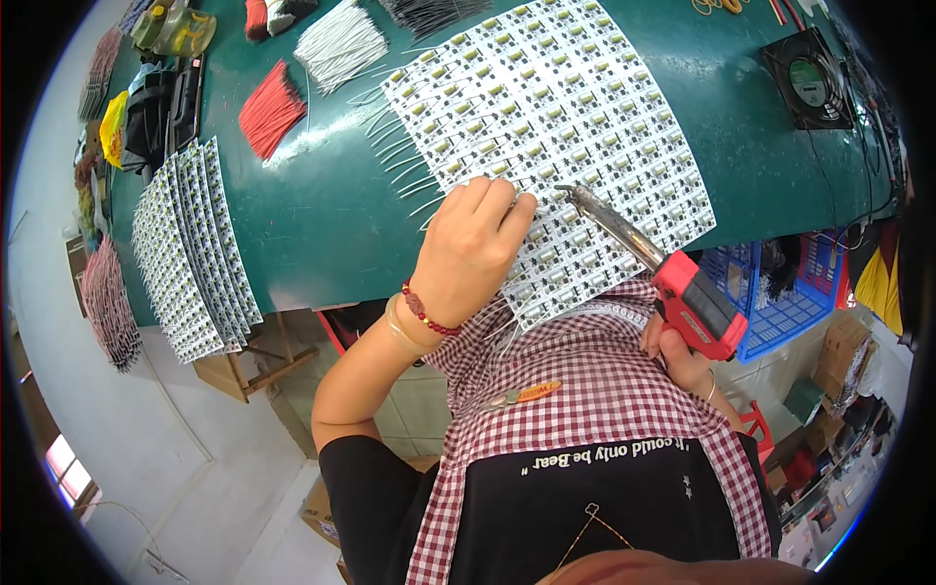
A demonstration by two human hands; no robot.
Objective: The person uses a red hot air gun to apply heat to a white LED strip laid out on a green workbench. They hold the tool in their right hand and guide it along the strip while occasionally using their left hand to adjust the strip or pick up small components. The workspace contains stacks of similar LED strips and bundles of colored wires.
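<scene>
A large white sheet of many small circuit boards lies on the green table. White wires stick out from its left side. My left hand rests over the sheet's lower left part, fingers curled in a pinch; what is between the fingertips is hidden. My right hand, near the table's front edge, is closed around a red and black pistol-grip soldering iron. The iron points up and left, its bent dark tip over the boards just right of my left fingers.
Red wires, white wires and black wires lie in bundles behind. More board sheets overlap at the table's left edge. A black fan stands far right. A blue crate sits below the table at right.
</scene>
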